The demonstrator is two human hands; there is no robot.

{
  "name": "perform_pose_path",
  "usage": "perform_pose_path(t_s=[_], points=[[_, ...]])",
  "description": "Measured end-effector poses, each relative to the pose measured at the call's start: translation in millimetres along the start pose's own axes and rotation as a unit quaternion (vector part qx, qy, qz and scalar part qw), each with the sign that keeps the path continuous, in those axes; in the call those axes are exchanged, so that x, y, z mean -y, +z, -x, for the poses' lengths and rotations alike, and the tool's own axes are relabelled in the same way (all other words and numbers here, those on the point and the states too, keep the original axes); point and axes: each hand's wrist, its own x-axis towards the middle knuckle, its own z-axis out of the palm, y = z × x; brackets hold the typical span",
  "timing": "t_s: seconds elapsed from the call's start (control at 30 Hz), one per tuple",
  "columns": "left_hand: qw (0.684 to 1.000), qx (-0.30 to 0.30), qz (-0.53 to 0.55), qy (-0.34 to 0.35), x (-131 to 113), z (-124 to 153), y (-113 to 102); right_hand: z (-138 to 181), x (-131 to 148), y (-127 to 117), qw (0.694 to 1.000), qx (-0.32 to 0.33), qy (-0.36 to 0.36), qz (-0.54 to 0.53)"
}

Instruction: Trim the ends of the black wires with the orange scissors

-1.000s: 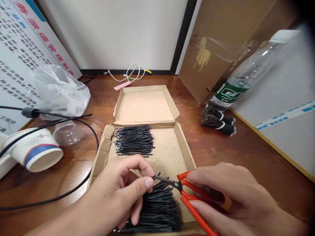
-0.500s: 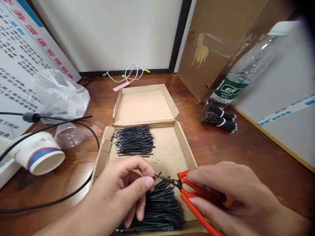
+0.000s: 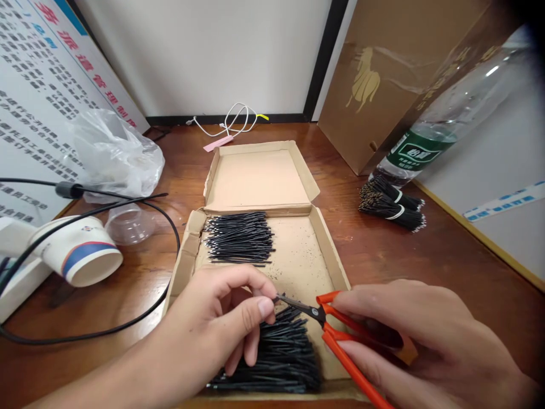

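An open flat cardboard box lies on the wooden table. A small pile of short black wires lies at its far end and a bigger heap of black wires at its near end. My left hand pinches one thin black wire between thumb and forefinger above the near heap. My right hand grips orange-handled snips, whose dark blades touch the wire's end right at my left fingertips.
Two tied bundles of black wires lie right of the box beside a tilted clear bottle and a brown carton. At left lie a paper cup, a clear plastic cup, a plastic bag and a black cable.
Both hands keep the same grip, with the snips' tip at the pinched wire. The view has shifted slightly, so everything sits a little further right.
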Motion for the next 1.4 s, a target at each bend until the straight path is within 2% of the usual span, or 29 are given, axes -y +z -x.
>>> perform_pose_path(t_s=[0.23, 0.6, 0.87, 1.27, 1.4], points=[[1.000, 0.001, 0.019, 0.004, 1.6, 0.7, -1.7, -2.0, 3.6, -2.8, 1.000, 0.000, 0.005, 0.023], [0.999, 0.004, -0.042, 0.027, 1.4, 1.4, -2.4, -0.8, -1.4, -4.6, 0.999, -0.008, -0.019, 0.026], [0.997, 0.011, -0.062, 0.052, 3.8, 1.8, -5.6, -1.2, 2.7, -2.4, 1.000, -0.014, -0.010, 0.015], [0.997, 0.005, -0.072, 0.037, 2.7, 1.0, -3.0, 2.9, -1.9, -2.3, 1.000, -0.016, -0.017, 0.015], [0.996, 0.004, -0.074, 0.043, 2.2, 1.2, -2.3, 6.8, 1.3, -1.1, 0.998, -0.032, -0.004, 0.045]])
